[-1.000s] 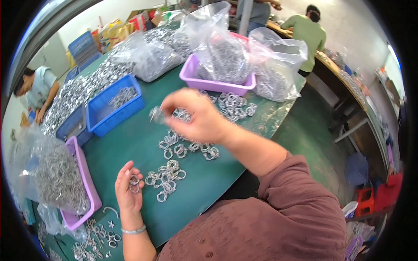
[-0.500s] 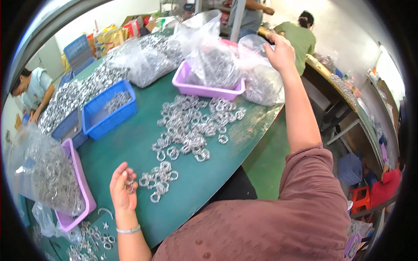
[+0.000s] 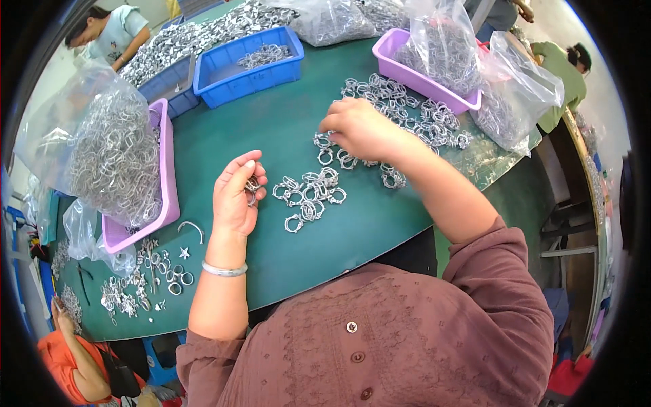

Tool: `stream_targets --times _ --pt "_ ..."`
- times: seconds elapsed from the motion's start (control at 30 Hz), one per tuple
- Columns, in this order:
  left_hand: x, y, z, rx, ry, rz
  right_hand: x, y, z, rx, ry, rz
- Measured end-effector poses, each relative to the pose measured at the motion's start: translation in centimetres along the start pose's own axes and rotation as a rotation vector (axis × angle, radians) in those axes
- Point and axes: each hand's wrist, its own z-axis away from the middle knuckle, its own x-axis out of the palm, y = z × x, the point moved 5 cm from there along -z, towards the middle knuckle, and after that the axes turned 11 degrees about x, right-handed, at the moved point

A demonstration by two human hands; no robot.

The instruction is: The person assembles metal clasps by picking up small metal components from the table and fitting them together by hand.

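Note:
My left hand (image 3: pixel 234 197), a pale bangle on its wrist, is raised above the green table with its fingers curled round a few silver metal rings (image 3: pixel 251 192). To its right lies a small group of silver rings (image 3: pixel 311 195). My right hand (image 3: pixel 363 129) reaches over the left edge of a larger pile of silver rings (image 3: pixel 434 125). Its fingers are bent down and closed at the pile; whatever they pinch is hidden beneath the hand. Behind that pile stands a purple tray (image 3: pixel 424 83) holding a clear bag full of rings (image 3: pixel 444 57).
At left, another purple tray (image 3: pixel 167 173) bears a bulging bag of rings (image 3: pixel 112 159). Small charms and rings (image 3: pixel 122 298) lie near it. A blue bin (image 3: pixel 247 80) stands farther back, before a long heap of silver pieces (image 3: pixel 203 37). Other people sit around the table.
My right hand has come back from the bags at the far right down to the ring pile. My left hand still holds its rings. The whole view has turned and shifted.

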Motion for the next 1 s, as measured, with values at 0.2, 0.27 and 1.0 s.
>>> stream_targets --times 0.2,0.27,1.0 --pt "0.3 0.1 0.3 0.006 -0.012 -0.023 3.0 -0.2 -1.4 0.182 -0.056 0.247" --pt "0.2 -0.1 0.3 0.009 -0.008 -0.029 3.4 -0.2 -1.6 0.203 -0.084 0.264" --pt "2.5 -0.4 1.4 -0.065 -0.193 -0.067 1.4 -5.4 0.5 -0.083 0.143 -0.718"
